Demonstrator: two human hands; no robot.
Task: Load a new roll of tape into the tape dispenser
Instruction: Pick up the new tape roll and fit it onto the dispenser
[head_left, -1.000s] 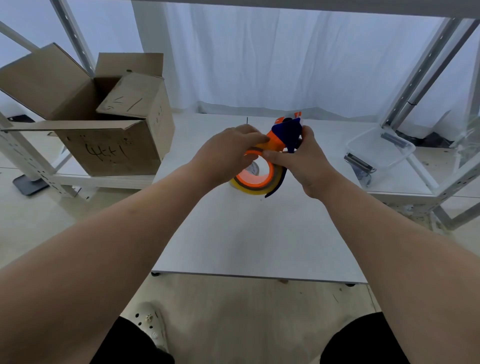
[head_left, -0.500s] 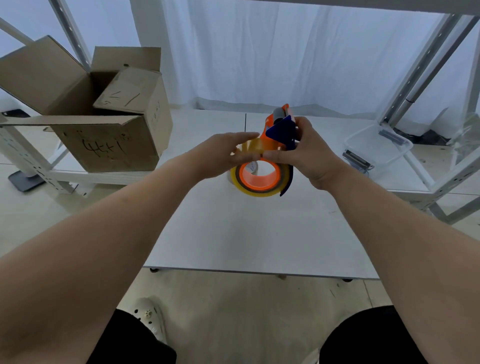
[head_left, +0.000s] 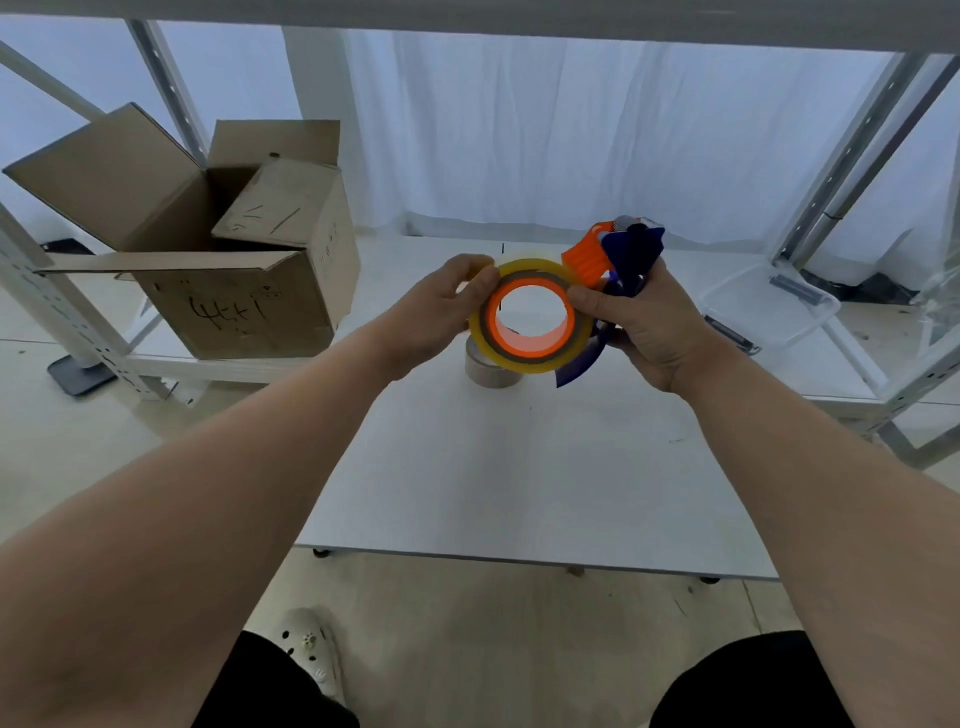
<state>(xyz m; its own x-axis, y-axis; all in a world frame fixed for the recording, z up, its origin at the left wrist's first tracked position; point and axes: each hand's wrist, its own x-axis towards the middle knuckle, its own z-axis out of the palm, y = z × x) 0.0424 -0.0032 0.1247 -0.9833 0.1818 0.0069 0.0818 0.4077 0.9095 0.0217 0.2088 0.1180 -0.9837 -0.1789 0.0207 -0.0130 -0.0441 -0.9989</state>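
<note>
Left grip (head_left: 441, 312) pinches the yellow tape roll (head_left: 524, 270) at its 9 o'clock edge, held above the surface (head_left: 519, 467); right grip (head_left: 649, 322), at 3 o'clock, curls round the orange-and-blue tape dispenser (head_left: 623, 249) touching the roll.

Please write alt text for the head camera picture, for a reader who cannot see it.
Two hands work above a white table: the left hand holds a yellowish tape roll, the right hand grips an orange and blue tape dispenser. A second roll lies on the table; an open cardboard box stands left.
</note>
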